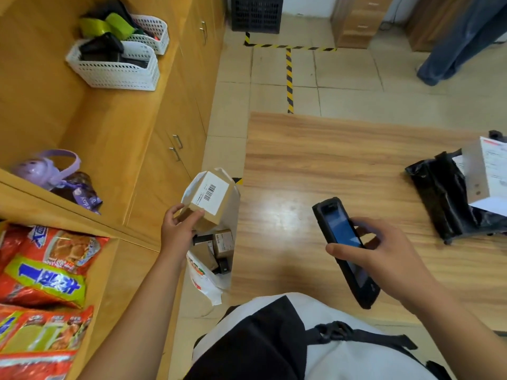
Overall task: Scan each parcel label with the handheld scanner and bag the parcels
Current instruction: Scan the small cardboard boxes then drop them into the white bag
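Brown cardboard parcel [207,200] up in the left hand [178,231], thumb and fingers clamped on its near end, white barcode label [210,193] facing up; the print beside the bars is too small to read. It hangs over the open white plastic bag [212,281] on the floor beside the wooden table [315,160], more small boxes already inside. The right hand [384,259] grips the black handheld scanner [345,250] above the table, dark screen up. On the table's right edge, a grey labelled box [485,174] sits on black plastic mailers [444,198]. On the left shelf, red snack bags [46,270] carry large blue Chinese characters, not clearly legible.
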`<state>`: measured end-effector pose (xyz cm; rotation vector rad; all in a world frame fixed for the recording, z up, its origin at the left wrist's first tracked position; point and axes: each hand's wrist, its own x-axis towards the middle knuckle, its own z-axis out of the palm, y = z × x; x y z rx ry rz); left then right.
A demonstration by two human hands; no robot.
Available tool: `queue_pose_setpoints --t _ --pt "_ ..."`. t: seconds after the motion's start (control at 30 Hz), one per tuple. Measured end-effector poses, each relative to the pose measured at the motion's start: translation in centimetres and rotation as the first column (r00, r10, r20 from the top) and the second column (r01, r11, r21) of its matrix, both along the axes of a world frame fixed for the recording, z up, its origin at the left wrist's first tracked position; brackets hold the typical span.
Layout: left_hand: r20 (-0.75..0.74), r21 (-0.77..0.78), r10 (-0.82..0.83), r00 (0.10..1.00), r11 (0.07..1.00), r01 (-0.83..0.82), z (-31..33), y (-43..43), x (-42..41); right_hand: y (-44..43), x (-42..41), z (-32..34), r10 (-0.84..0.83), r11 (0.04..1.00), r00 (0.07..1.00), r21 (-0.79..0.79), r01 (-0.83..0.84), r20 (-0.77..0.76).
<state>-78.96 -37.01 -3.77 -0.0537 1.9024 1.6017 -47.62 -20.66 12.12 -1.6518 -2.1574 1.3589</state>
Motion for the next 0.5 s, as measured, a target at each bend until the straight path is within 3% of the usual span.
queue_pose_setpoints --t 0.33,0.5 --pt "0.036 -0.053 -0.027 0.999 0.998 0.028 -1.5 1.0 -2.1 -1.3 1.5 -0.6 -0.148 0.989 0.987 -0.013 0.147 -0.069" --pt "-0.055 -0.205 -0.030 0.998 0.979 0.018 -1.5 0.9 -2.6 -1.8 1.8 -1.1 -0.173 0.985 0.977 -0.041 0.169 -0.124"
